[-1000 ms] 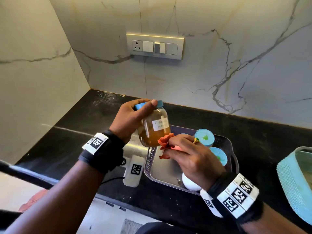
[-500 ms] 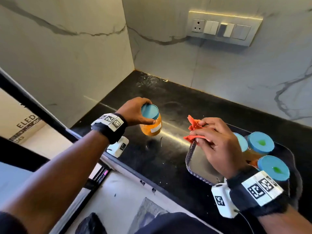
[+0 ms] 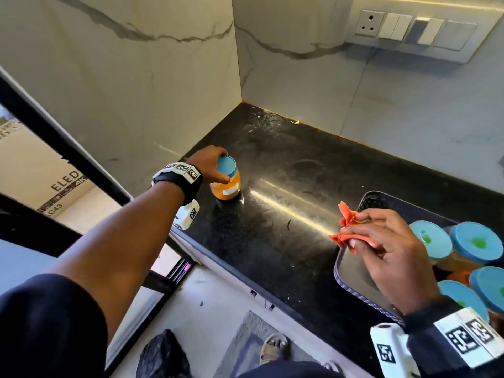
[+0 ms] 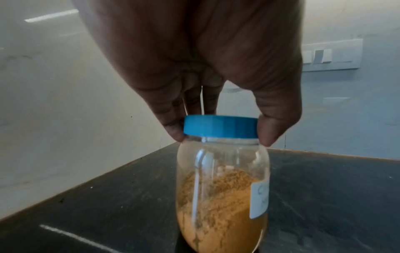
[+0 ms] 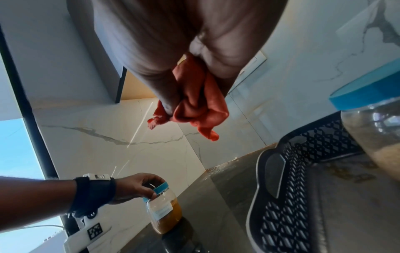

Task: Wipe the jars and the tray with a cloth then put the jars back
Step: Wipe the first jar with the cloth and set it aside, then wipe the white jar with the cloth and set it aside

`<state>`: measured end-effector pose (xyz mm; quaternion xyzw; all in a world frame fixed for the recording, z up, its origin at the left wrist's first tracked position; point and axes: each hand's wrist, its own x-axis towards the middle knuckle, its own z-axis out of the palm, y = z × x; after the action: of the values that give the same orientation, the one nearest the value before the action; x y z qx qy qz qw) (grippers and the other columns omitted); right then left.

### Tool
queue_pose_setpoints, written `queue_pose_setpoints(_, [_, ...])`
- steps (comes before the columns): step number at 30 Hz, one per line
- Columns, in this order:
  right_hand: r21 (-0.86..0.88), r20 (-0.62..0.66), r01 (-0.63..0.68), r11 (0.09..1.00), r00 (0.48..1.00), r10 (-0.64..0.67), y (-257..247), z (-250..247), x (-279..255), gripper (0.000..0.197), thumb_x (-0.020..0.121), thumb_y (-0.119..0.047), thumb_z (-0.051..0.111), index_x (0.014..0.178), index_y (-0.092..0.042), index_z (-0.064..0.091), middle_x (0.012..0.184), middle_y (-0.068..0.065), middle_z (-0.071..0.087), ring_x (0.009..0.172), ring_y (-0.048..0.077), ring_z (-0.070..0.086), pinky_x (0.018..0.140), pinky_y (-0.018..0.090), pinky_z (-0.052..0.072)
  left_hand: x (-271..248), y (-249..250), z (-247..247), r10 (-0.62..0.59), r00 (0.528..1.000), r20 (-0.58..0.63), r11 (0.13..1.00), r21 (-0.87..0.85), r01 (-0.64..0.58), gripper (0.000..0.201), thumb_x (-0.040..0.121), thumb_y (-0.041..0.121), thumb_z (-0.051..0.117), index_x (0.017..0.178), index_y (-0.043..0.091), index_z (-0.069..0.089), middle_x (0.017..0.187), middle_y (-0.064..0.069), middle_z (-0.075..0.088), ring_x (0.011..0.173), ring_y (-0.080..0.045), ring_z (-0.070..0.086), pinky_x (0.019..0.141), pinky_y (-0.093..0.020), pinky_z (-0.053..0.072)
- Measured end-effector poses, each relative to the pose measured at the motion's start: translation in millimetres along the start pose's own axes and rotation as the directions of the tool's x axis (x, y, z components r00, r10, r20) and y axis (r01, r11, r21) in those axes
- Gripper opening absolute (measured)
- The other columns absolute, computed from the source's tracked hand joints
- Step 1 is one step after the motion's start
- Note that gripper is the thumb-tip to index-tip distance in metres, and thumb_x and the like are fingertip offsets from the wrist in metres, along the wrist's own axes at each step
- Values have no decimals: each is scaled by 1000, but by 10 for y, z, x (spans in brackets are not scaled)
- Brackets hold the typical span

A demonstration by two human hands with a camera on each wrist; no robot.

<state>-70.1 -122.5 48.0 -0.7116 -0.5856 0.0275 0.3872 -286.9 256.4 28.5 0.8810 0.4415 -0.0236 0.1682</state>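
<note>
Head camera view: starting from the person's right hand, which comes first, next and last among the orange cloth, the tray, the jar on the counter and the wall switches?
From the right hand:
1. Orange cloth, pinched in its fingers.
2. Tray, directly beneath the hand.
3. Jar on the counter, far to the left, gripped at its lid by the left hand.
4. Wall switches, high on the back wall.
</note>
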Motion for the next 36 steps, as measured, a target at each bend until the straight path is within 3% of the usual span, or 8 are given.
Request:
queue_pose_setpoints(5, [22,18,-19,1000,1000,18,-29,25,10,31,74,6,81,99,-11,79,116,4,63,103,16,65,91,28,52,-1,-30,15,8,999,36,999,-40,-6,88,76,33,87,149,11,44,143,-16,51,128,-31,52,103,-36,43])
queue_pose_setpoints(10, [24,16,-27,999,1000,27,-11,13,-9,31,75,5,81,100,-13,79,116,2,63,103,15,65,89,29,53,-149,96,-26,51,999,18,998,-37,-50,99,74,56,83,152,11,42,155,-15,42,146,-32,35,120,-44,30])
queue_pose_setpoints(14, [60,-12,-40,997,999,41,36,-72,-51,33,75,5,81,100,-17,79,113,1,63,104,13,64,92,32,53,-341,464,10,166,979,-118,978,-111,-179,76,84,38,81,149,15,48,159,-12,38,156,-30,15,124,-47,19])
queue_pose_setpoints(22, [88,-272,-190,978,940,207,393,-854,-324,27,80,-3,69,99,-19,79,111,2,62,107,14,63,97,31,51,-843,1994,532,472,870,-144,807,-327,-492,57,88,26,79,139,12,60,151,-9,52,149,-25,35,118,-32,26])
queue_pose_setpoints(27, [91,-398,-351,932,845,357,641,-1417,-786,28,82,3,72,100,-17,79,112,4,63,108,16,65,96,41,55,-1095,2785,923,580,811,-79,734,-382,-562,57,80,34,80,129,8,67,129,-12,66,118,-27,62,101,-32,46])
queue_pose_setpoints(30, [73,-439,-407,910,807,396,692,-1588,-1076,31,82,5,73,99,-20,78,111,4,63,106,14,65,96,25,52,-1257,3044,1166,626,780,-13,725,-360,-587,59,76,32,88,126,8,67,118,-10,70,105,-27,65,89,-25,44])
queue_pose_setpoints(32, [92,-462,-429,899,781,420,704,-1647,-1249,28,82,2,74,99,-20,77,111,3,63,105,12,65,95,27,54,-1354,3185,1318,637,770,44,734,-338,-588,70,71,43,88,127,8,65,112,-10,70,99,-28,64,87,-30,47])
queue_pose_setpoints(36, [130,-487,-443,887,750,447,715,-1705,-1485,24,81,-5,73,99,-21,77,111,4,63,102,-2,62,93,17,51,-1477,3413,1474,630,759,163,772,-237,-590,86,69,47,90,137,9,55,125,-14,65,114,-31,60,96,-35,46])
